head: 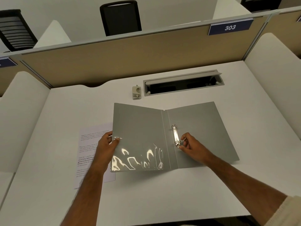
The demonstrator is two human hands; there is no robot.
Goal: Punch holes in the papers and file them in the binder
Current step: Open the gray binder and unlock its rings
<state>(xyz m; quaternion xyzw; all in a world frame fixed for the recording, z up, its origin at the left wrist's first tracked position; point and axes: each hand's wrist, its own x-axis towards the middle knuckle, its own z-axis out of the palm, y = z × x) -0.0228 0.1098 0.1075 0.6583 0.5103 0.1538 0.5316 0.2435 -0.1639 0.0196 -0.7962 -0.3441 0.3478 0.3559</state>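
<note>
- A white bench [57, 111] fills the near scene, with rounded white side panels left and right.
- A tan partition [130, 53] runs along its far edge, bearing a blue sign [230, 27] reading 303.
- An open cable tray [183, 84] sits in the bench, far right.
- Beyond the partition stand black chairs [120, 17].

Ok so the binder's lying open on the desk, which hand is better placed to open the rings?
Right. The right hand is already at the near end of the ring mechanism, fingers curled beside its lower lever. The left hand grips the binder cover's left edge, over the papers.
</note>
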